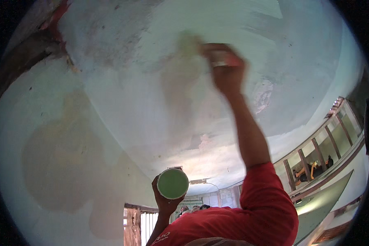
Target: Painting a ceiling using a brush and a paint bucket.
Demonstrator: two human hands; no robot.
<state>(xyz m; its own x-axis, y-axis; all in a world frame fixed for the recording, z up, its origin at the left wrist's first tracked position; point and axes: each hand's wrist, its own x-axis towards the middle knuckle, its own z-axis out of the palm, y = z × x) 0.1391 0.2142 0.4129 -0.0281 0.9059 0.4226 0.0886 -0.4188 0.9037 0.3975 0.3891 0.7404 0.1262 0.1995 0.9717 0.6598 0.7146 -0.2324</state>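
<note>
My right hand (228,74), raised on an outstretched arm, is closed around what looks like a paintbrush (191,43). Motion smears the brush, and its tip is against or very near the wall (160,86), where a pale green coat shows beside older bluish paint. Lower down, my left hand (167,204) grips a round tub (173,183) from below and the side. Green paint fills the visible inside of the tub, which has a white rim. The tub stays well apart from the brush.
A second wall (61,164) meets the painted one at a corner on the left, with a dark, rough beam (24,61) above. At the lower left is a barred window (149,223). To the right, wooden slats (303,164) stand along a ledge, near a green slanted panel (324,209).
</note>
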